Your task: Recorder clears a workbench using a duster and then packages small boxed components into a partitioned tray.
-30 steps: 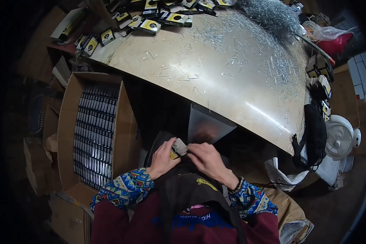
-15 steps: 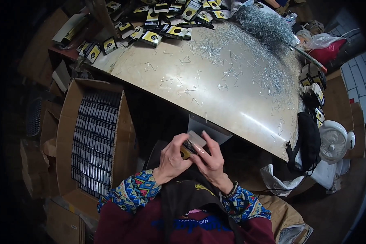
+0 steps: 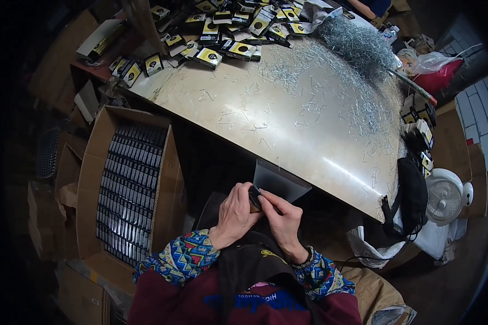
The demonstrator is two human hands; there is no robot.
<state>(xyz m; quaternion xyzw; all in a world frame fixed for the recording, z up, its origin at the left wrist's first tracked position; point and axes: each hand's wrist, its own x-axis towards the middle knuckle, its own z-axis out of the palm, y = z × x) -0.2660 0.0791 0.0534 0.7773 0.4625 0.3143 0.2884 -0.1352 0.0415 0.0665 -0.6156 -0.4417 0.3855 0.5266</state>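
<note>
We find the small box [image 3: 254,195] between the two hands. The left grip [image 3: 237,213] is clamped on it, fingers wrapped over its far left side. The right grip [image 3: 283,222] has thumb and forefinger brought together on the box's right edge; we cannot tell whether they pinch a flap or the wall. Only a dark face shows, the remainder being hidden behind the fingers.

We judge the box to be thin card: light, fairly stiff along its folds, yielding on its broad faces, and liable to crease under a hard squeeze. The dark face looks smooth, so we expect some slip under dry fingertips. Its contents are not visible, and weight is therefore estimated only. We recommend holding by the two long side walls, with the left grip as support, and leaving the end edge free for a light fingertip touch by the right.

Ahead of both grips lies the counter [image 3: 309,138], bearing loose wire pieces [image 3: 355,49] beyond the right grip and yellow-and-black boxes [image 3: 207,57] further off. Left of the left grip stands an open carton [image 3: 169,179] containing rows of packed boxes [image 3: 129,187]. A grey panel [image 3: 276,182] hangs just beyond the right grip.
</note>
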